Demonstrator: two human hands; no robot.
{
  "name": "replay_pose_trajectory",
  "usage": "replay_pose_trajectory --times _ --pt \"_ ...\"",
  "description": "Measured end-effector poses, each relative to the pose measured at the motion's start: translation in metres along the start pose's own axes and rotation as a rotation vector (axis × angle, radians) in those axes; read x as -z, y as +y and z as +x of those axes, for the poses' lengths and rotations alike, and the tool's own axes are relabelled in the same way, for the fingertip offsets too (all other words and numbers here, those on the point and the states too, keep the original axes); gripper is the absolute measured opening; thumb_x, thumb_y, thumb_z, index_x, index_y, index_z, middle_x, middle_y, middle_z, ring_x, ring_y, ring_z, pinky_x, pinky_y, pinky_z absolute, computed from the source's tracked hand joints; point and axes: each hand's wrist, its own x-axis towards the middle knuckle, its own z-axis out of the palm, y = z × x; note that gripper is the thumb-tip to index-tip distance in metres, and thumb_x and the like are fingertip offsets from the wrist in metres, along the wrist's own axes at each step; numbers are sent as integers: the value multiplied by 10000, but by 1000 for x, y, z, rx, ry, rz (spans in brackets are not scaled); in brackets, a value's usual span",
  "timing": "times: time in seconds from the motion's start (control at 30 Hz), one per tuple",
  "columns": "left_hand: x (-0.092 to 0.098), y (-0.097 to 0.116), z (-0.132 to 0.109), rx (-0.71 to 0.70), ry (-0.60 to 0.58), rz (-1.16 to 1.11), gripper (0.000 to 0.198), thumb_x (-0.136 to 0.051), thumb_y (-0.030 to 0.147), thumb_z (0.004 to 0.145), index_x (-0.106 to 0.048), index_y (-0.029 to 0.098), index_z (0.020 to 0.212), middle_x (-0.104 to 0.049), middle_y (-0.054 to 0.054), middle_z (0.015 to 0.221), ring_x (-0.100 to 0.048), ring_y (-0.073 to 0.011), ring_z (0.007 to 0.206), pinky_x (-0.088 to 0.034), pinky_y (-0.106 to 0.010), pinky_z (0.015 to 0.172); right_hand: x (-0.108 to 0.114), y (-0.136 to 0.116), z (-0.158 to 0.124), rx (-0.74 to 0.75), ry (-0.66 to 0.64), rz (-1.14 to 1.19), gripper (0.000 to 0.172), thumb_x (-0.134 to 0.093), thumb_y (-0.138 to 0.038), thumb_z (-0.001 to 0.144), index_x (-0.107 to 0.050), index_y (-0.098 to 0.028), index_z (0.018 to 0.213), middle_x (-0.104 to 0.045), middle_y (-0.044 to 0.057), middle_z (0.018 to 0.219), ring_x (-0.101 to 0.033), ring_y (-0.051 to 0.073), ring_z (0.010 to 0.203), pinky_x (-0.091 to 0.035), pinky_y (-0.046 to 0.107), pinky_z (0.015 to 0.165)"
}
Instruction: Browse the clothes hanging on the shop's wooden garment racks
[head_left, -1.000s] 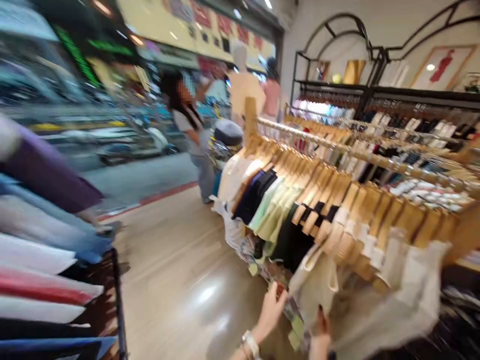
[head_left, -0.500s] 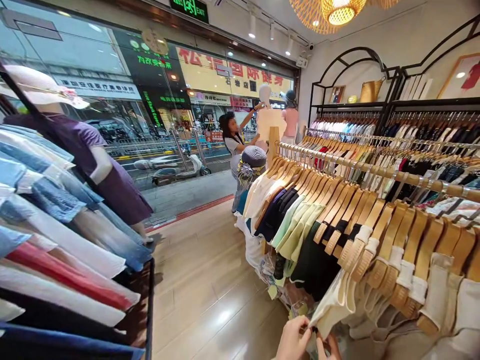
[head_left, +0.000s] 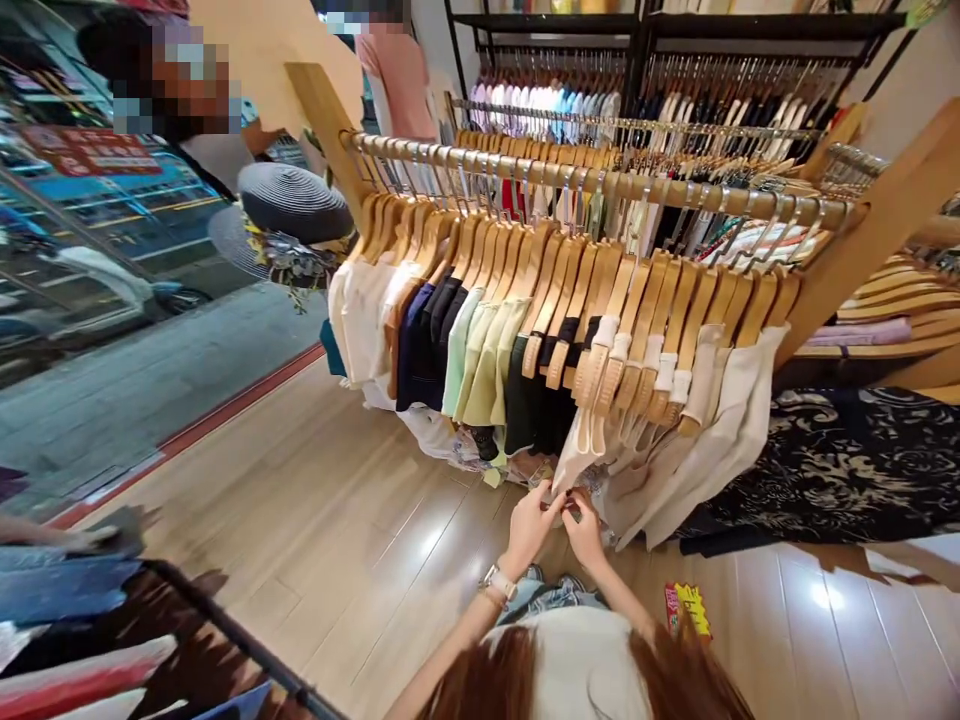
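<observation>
Taking our hands as the clock's centre, with twelve toward the rail [head_left: 600, 180], the cream garment [head_left: 577, 450] lies just off twelve, drawn aslant toward us from beneath the hangers [head_left: 660, 300]. Our left hand [head_left: 529, 528] and right hand [head_left: 585, 530] sit side by side, both pinching its lower end between thumb and fingers; the exact grip of the right fingertips is too small for us to make out.

We judge the garment light and soft: it folds narrowly where we draw it and would take no force to lift. It looks thin and likely stretchy, so a hard tug could pull it out of shape or swing its hanger. The pale cloth would probably show marks, too. The lower edge suits a light pinch for feeling or spreading the fabric; to carry its weight, we would do better to hold the wooden hanger near its hook at twelve, as smooth wood may let cloth slip off.

Neighbours crowd it: green clothes [head_left: 491, 350] at eleven and pale clothes [head_left: 720, 430] at two, the latter near enough to snag or drag along. Whether a strap loops round its hanger, we cannot tell.
</observation>
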Motion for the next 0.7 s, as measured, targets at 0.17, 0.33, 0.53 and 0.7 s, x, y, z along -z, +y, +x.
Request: replay_pose_trajectory --times 0.17,0.33,0.53,0.7 --pt "1 5 11 -10 -2 35 366 -520 528 953 -671 244 779 -653 -18 631 -614 -214 603 -365 -265 595 4 3 2 -4 19 16 114 -574 -300 788 -646 -217 820 -663 29 843 -607 186 766 -508 303 748" --pt "0 13 22 -127 -3 -54 301 -567 492 925 -696 227 861 -739 -70 863 -681 -250 850 -480 -319 770 4 9 7 -22 40 21 90 -608 -312 778 -610 -227 806 -644 1 770 -577 172 688 -490 293 698" --pt "-7 15 20 -171 75 -262 342 -459 386 995 -529 226 1289 -713 -108 1205 -699 -218 1067 -532 -342 909 9 6 7 -13 16 45 97 -603 -307 796 -641 -220 819 -677 32 842 -606 190 770 -500 299 733" --pt "-10 12 20 -129 112 -320 306 -452 353 991 -508 223 1262 -713 -126 1194 -709 -229 1052 -542 -363 902 11 -2 6 -46 35 79 269 -611 -359 849 -639 -217 1076 -708 45 978 -645 196 876 -509 305 810"
